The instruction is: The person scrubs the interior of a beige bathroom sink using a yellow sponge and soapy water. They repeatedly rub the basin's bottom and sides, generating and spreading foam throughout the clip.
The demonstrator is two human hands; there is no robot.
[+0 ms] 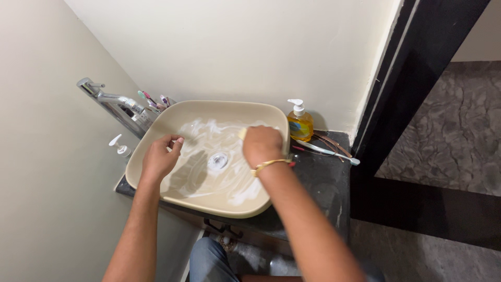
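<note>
Down in the soapy beige basin (172,117), the right hand (262,145) is clenched on a yellow sponge (242,133) at the bowl's two o'clock; the left hand (160,156), fingers loosely curled and holding nothing, rests at nine o'clock. A yellow pump bottle (300,123) with a blue label stands on the dark worktop (323,183) at three o'clock.

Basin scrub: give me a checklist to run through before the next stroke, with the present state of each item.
1. Right hand has a grip on the yellow sponge: ok, though only a corner of it shows.
2. Left hand braced on the basin rim: ok.
3. Foam spread over the basin floor: ok.
4. Drain unblocked: cannot tell, foam lies around it.
5. Soap dispenser upright, apart from the basin: ok.
6. Tap running: cannot tell.
</note>
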